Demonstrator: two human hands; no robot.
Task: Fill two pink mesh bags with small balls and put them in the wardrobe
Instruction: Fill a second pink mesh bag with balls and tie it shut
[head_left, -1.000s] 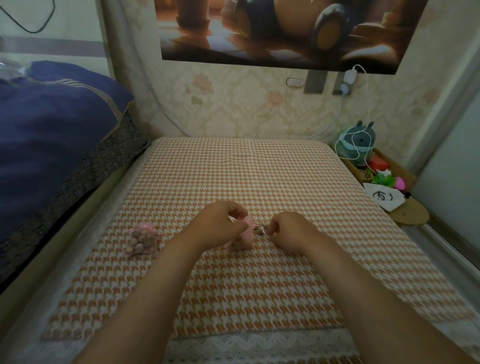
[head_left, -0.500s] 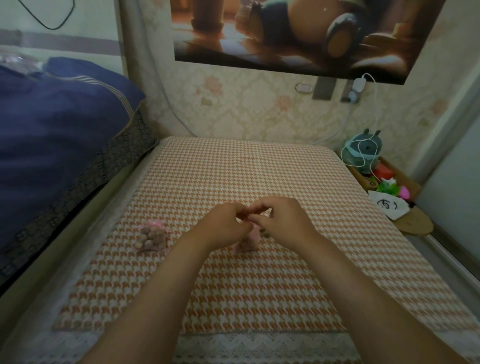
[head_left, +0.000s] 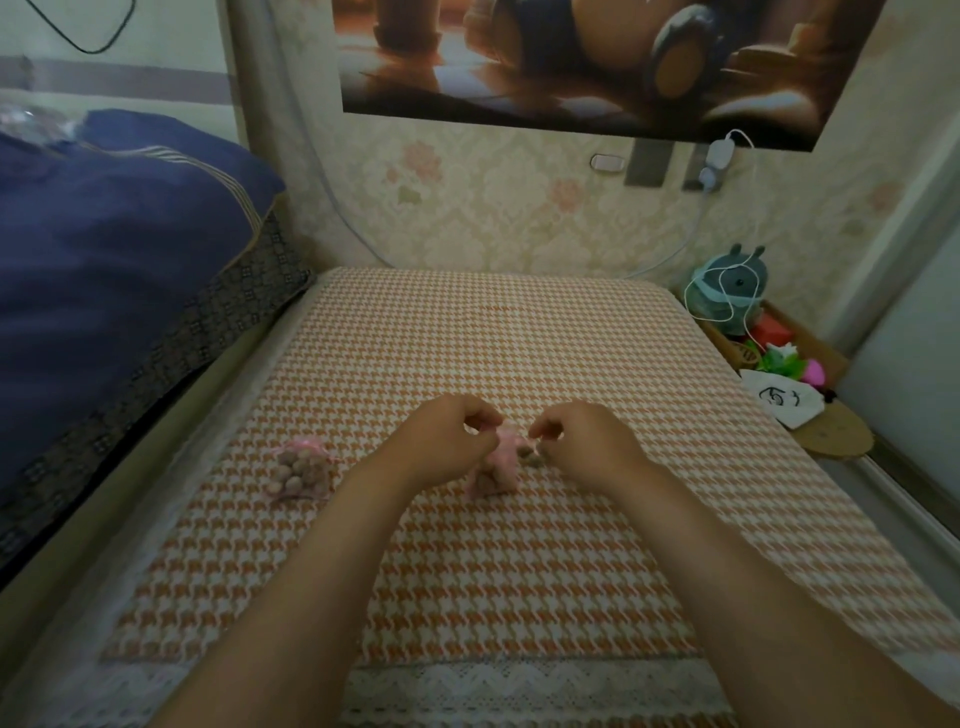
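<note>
On the houndstooth cloth of the bed, two pink mesh bags. Left one, filled bag, packed with small balls, neck gathered, lying alone and well apart from both hands. Second bag, between the hands, seemingly part-filled and slumped on the cloth. Left hand curled, fingers pressed together in a pinch at the bag's upper left edge, probably on a drawstring, though too small to tell for sure. Right hand likewise curled, fingers pinched just right of the bag's mouth; whether on string or on a ball, cannot tell. A few loose balls just beside the bag's right side, near the right hand. Judged progress: one bag done, the second at the closing or last-filling stage, roughly past the midpoint of the filling. Left to do: finish and cinch the second bag, gather both, carry to the wardrobe, which is not clearly in sight from this view.
</note>
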